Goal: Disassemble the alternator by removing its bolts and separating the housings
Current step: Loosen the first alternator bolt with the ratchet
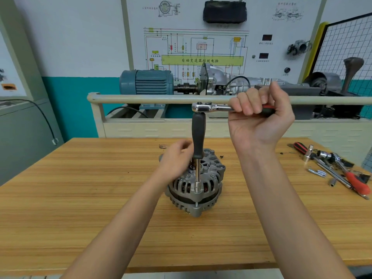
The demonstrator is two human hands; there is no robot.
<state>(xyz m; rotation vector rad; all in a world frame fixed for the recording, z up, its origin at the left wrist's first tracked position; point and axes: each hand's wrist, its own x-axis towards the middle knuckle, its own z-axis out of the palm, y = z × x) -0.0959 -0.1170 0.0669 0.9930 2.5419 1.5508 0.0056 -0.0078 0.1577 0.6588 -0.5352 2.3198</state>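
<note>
A grey alternator (pixel 211 178) stands on end in the middle of the wooden table (pixel 80 198). My left hand (pixel 177 158) rests on its top left, fingers curled over the housing. My right hand (pixel 259 115) grips the red-and-black handle of a chrome ratchet (pixel 209 107), held level well above the alternator. A black-handled extension (pixel 198 137) hangs straight down from the ratchet head. Its socket (pixel 197 186) sits on a bolt at the front edge of the alternator housing.
Loose tools lie at the table's right side: a red-handled ratchet (pixel 356 182), a screwdriver (pixel 302 148), extensions and several sockets (pixel 318 172). Behind the table a rail (pixel 141 98) fronts a training stand with a blue motor (pixel 147 81) and gearbox.
</note>
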